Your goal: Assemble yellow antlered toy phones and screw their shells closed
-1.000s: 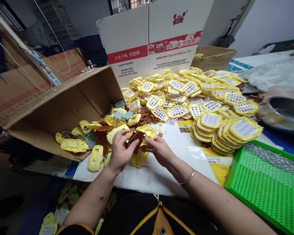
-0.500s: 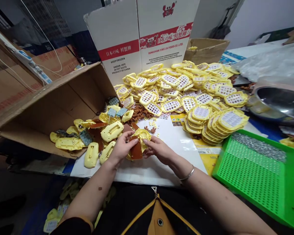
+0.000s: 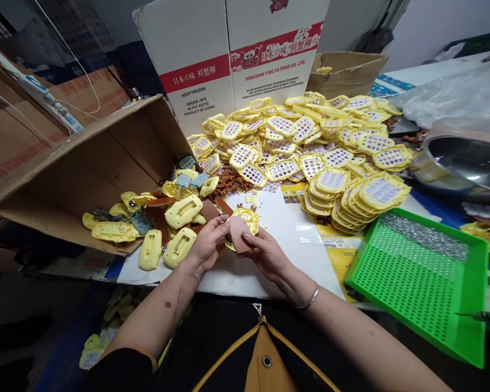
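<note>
Between my hands is a brown circuit board [image 3: 238,234], its flat, pale reddish face showing. My left hand [image 3: 206,243] is closed, with thumb and fingertips at the board's left edge. On the lower right part of the board presses the thumb of my right hand [image 3: 270,256], its fingers curled behind. Just beyond the board lies a yellow plastic shell [image 3: 251,219], partly covered by it; whether a hand also grips the shell is hidden. Left of my left hand are yellow casing halves [image 3: 179,247] with a long recess in each.
A tipped cardboard box [image 3: 93,169] opens toward casings and blue-grey boards. Behind, yellow shells with perforated faces [image 3: 281,169] form a heap; some are stacked [image 3: 353,201]. Brown parts [image 3: 231,185] lie nearby. At right are a green basket [image 3: 416,305] with small metal pieces and a metal bowl [image 3: 469,163].
The circuit board has turned, from upright and dark red-brown to slanted and paler. My right thumb has come onto its face. The whole view has shifted slightly.
</note>
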The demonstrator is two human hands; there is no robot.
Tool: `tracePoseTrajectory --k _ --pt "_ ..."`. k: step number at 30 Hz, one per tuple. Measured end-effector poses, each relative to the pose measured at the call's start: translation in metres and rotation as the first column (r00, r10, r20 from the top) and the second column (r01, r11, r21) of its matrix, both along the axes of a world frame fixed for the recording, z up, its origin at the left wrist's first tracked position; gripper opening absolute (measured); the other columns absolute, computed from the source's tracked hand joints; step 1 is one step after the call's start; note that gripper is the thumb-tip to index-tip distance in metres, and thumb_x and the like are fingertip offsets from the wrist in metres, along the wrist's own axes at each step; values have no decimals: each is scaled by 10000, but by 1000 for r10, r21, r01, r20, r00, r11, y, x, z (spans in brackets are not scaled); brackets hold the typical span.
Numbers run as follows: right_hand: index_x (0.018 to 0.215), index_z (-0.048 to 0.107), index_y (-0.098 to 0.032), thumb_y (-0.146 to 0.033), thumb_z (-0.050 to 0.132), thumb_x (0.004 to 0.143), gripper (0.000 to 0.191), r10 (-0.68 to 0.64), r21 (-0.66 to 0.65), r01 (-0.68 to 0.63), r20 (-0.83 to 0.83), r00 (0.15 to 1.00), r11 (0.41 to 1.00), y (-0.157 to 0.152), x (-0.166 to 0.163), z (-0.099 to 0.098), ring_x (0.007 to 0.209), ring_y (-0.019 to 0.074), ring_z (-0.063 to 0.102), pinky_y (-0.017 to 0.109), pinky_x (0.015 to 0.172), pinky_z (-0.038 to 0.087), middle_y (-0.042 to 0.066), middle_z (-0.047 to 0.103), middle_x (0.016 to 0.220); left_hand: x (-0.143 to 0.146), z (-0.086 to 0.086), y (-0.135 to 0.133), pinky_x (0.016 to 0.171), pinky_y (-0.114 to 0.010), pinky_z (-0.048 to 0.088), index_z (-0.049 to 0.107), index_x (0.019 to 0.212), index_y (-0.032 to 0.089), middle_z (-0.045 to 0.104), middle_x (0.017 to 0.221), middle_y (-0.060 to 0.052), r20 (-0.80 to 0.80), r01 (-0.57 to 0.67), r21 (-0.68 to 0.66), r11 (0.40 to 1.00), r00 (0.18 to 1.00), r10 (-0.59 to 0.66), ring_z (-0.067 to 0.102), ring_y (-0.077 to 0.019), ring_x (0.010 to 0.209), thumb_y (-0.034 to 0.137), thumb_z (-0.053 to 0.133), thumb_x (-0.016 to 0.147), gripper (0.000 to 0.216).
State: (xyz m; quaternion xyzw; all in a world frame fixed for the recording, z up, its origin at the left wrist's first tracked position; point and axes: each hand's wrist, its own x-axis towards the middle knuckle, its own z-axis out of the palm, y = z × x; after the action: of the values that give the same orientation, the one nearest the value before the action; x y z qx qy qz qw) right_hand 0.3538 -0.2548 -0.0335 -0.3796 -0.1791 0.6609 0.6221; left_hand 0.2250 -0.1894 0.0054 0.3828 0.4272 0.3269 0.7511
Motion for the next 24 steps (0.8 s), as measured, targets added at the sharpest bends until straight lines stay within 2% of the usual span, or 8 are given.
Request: tracePoseTrajectory --k 3,7,10,13,15,19,21,24 --pt "964 610 -210 -379 781 641 402 -32 -19 32 0 999 999 -2 -2 -1 688 147 605 244 504 537 18 666 850 2 -2 -4 708 -228 489 580 1017 161 694 915 -39 -5 -20 33 999 1000 20 642 -115 764 283 818 625 474" --pt "964 614 -223 -438 768 653 408 -32 -34 32 0 1000 999 -2 -3 -1 678 140 596 241 494 528 2 661 832 5 -6 -6 844 -272 471 578 1065 166 684 969 -54 -11 -40 98 994 999 41 639 -149 897 207 812 619 505" --pt "989 627 -237 -445 784 638 438 -8 -40 9 35 999 999 -6 -4 1 745 150 625 242 522 539 12 682 941 6 -8 -9 860 -308 466 567 1066 173 677 967 -57 19 -45 79 996 999 43 636 -165 893 159 798 602 519" --pt "1033 639 -250 -386 837 578 514 -47 -54 51 86 995 997 -13 -4 1 851 167 649 238 592 557 23 679 1076 9 -5 -15 886 -330 457 591 1008 187 673 960 -57 48 -20 27 999 999 19 634 -169 880 137 790 606 451" --pt "1025 654 -250 -393 827 596 484 -68 -53 73 98 993 996 -16 -2 -2 851 161 651 234 601 561 26 676 1104 12 0 -19 874 -345 464 619 958 199 677 911 -50 43 -65 26 998 997 63 640 -170 835 125 783 622 381" --pt "913 686 -224 -387 796 641 335 -73 -48 78 100 992 996 -19 9 -3 717 137 641 223 529 547 27 701 990 12 17 -23 810 -354 477 673 871 222 693 875 -48 -6 -78 36 996 997 79 643 -176 788 240 704 761 115" --pt "852 694 -202 -391 796 632 307 -104 -49 108 82 991 993 -28 19 6 651 135 631 220 488 533 29 701 868 10 24 -27 743 -329 474 682 873 221 695 889 -48 -34 -63 47 997 997 64 636 -167 757 250 706 762 117" --pt "824 693 -197 -404 787 625 303 -152 -19 155 100 983 988 -54 42 30 519 118 582 206 394 464 13 664 700 5 28 -32 716 -248 457 655 946 228 687 955 -23 -44 1 51 999 999 1 625 -117 775 259 726 748 212"
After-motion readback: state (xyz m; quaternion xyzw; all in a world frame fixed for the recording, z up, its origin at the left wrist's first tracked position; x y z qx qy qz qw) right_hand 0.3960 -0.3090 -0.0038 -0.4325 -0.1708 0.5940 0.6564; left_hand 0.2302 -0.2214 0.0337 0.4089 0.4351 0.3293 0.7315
